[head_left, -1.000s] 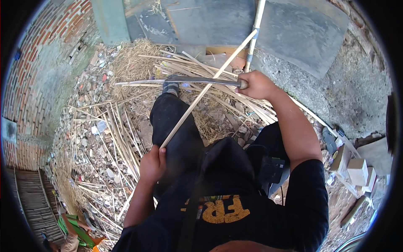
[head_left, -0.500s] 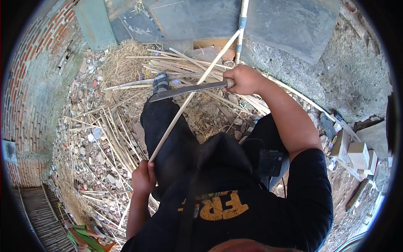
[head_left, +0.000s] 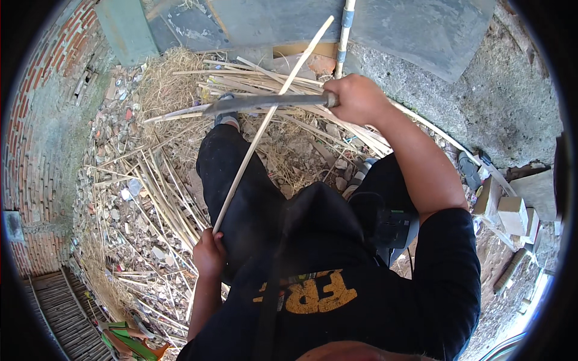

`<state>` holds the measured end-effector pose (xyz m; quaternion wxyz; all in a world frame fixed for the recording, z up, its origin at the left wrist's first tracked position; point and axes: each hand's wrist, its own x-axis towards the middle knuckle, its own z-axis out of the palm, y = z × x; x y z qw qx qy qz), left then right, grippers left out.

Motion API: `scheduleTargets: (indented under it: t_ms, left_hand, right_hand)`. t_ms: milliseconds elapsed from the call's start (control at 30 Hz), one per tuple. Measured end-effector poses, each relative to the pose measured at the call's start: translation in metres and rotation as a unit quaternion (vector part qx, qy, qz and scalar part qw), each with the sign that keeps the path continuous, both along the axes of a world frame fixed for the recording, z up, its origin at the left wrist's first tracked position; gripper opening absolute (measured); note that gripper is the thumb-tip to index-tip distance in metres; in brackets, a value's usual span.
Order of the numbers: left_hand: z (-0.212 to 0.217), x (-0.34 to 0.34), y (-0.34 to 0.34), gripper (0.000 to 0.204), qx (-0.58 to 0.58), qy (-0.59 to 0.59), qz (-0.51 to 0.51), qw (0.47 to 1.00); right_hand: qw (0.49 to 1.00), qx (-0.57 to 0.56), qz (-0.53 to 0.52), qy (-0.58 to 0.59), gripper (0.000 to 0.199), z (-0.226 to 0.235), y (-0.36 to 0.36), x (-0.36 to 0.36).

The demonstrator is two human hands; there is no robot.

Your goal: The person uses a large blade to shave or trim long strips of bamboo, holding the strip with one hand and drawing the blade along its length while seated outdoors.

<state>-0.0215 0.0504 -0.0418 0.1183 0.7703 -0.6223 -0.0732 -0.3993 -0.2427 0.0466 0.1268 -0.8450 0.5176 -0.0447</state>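
Observation:
My left hand (head_left: 210, 253) is closed around the lower end of a long pale bamboo strip (head_left: 255, 141), which slants up and away over my left leg. In my right hand (head_left: 359, 99) is the handle of a machete (head_left: 265, 103). Its long grey blade points left and crosses the strip at the strip's upper half, appearing to touch it. The far end of the strip stands free in front of the grey panels.
Loose bamboo strips (head_left: 165, 195) lie on rubble at the left, and another pile (head_left: 241, 81) lies beyond my feet beside dry shavings (head_left: 174, 78). A pale pole (head_left: 344, 39) stands against the grey panels (head_left: 409, 36). White blocks (head_left: 512, 216) sit at the right.
The strip's far end has swung slightly left, away from the pole. My right hand and the machete have shifted a little away from me, and the blade lies more level.

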Motion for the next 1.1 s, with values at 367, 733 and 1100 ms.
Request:
scheduleTargets:
  t_ms: [367,733,1100]
  left_hand:
    - [-0.007,0.007,0.005,0.020,-0.031,-0.060,-0.007,0.998]
    - [-0.004,0.001,0.005,0.016,-0.055,-0.101,-0.009,0.993]
    - [-0.003,0.003,0.007,0.011,-0.060,-0.057,-0.014,0.997]
  right_hand:
    - [0.997,0.061,-0.045,-0.013,0.032,0.003,-0.005,-0.005]
    - [0.998,0.019,-0.052,-0.019,0.028,-0.014,-0.020,-0.020]
    - [0.993,0.000,-0.072,-0.089,0.026,-0.030,-0.031,-0.041]
